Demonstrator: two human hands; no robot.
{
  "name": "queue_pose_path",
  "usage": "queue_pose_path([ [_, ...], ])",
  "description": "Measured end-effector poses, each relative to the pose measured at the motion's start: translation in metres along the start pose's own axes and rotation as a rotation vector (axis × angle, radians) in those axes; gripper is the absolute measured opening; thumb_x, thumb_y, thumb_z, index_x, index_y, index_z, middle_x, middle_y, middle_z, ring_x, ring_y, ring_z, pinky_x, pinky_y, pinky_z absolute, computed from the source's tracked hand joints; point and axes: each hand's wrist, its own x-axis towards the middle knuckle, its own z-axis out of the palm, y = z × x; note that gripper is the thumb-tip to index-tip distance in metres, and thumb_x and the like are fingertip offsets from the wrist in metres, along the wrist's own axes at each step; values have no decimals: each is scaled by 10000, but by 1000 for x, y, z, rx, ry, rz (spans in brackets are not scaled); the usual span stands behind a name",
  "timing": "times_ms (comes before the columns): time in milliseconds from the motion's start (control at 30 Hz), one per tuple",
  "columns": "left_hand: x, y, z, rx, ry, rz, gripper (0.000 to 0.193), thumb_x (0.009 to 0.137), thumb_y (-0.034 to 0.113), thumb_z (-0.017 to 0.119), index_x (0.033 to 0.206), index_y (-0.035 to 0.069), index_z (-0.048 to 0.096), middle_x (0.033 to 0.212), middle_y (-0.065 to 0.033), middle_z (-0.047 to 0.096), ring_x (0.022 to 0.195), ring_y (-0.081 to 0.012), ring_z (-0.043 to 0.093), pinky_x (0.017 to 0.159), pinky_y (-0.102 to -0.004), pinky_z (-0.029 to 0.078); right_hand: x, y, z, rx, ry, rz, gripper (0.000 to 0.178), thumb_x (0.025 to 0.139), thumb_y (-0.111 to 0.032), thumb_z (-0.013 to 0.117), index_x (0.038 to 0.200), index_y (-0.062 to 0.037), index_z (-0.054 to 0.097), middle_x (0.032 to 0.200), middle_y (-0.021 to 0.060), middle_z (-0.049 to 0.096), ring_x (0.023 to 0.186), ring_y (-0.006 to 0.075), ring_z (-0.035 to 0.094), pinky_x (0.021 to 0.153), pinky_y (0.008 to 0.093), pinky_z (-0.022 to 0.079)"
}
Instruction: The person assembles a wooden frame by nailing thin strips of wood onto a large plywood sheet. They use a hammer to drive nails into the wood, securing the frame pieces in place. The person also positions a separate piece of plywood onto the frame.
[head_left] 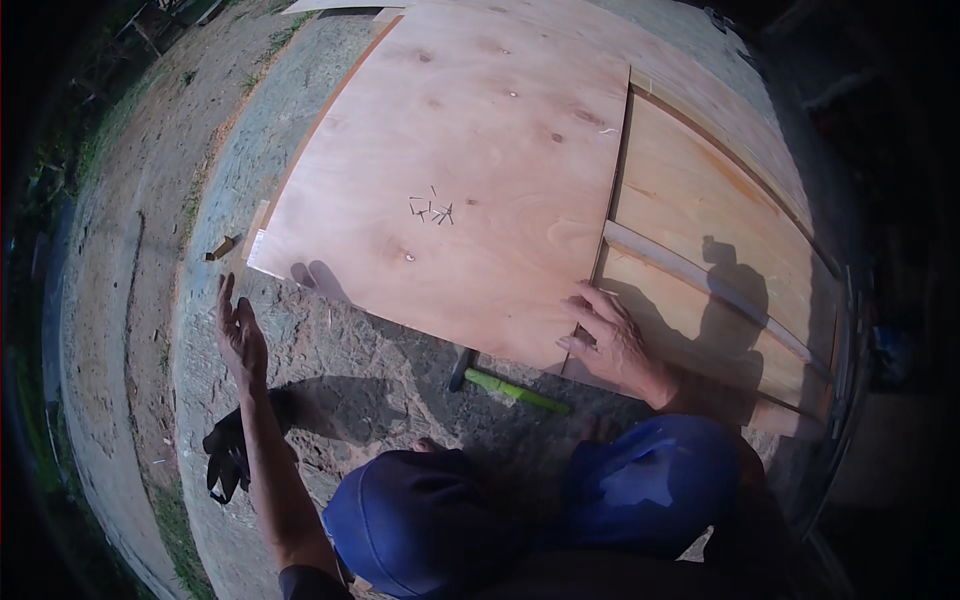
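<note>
A pale plywood sheet lies in front of me, with a small pile of nails on its face. My left hand hangs off the sheet's near left corner, holding nothing, its fingers stretched out. At the sheet's near right edge, my right hand rests with fingers apart over the border between the sheet and a wooden frame. A hammer with a green handle and dark head lies on the ground between my hands, just short of the sheet's near edge.
The wooden frame with crossbars lies to the right, my shadow falling across it. A black glove-like item lies beside my left forearm. A small brown wood piece sits beyond my left hand. My blue-clad knees are close below.
</note>
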Motion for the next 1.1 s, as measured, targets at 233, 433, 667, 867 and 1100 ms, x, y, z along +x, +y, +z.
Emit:
queue_pose_path([
  [233,29,-54,93,7,40,-83,740,988,431,594,1509,-39,359,1617,-299,184,1512,-402,201,1222,-438,203,-64,19,67,-139,132,34,638,814,-329,731,1381,-79,580,1530,268,388,1402,449,381,1161,573,268],
  [433,33,-51,111,116,142,-81,719,907,384,675,1462,-12,448,1602,-303,221,1490,-412,259,1199,-437,274,-66,19,73,-229,159,62,618,769,-313,752,1311,-41,637,1492,303,434,1386,457,413,1150,551,295],
  [667,42,-75,83,-12,152,-37,816,748,332,830,1387,-22,467,1419,-231,445,1355,-372,420,1157,-435,336,-69,19,83,-151,171,45,603,775,-362,769,1273,-38,666,1498,313,423,1411,456,386,1169,557,256],
  [867,43,-81,67,-30,130,-34,646,760,314,816,1269,5,565,1276,-189,554,1236,-340,510,1075,-426,410,-70,35,89,-248,141,2,817,756,-513,775,1370,-13,574,1498,240,456,1394,427,404,1179,521,259],
  [1100,55,-93,74,24,2,43,571,909,293,702,1413,74,545,1460,-207,449,1343,-346,468,1111,-436,400,-50,1,68,-269,112,351,976,720,-556,782,1468,-29,440,1503,132,447,1386,397,390,1180,544,244],
])
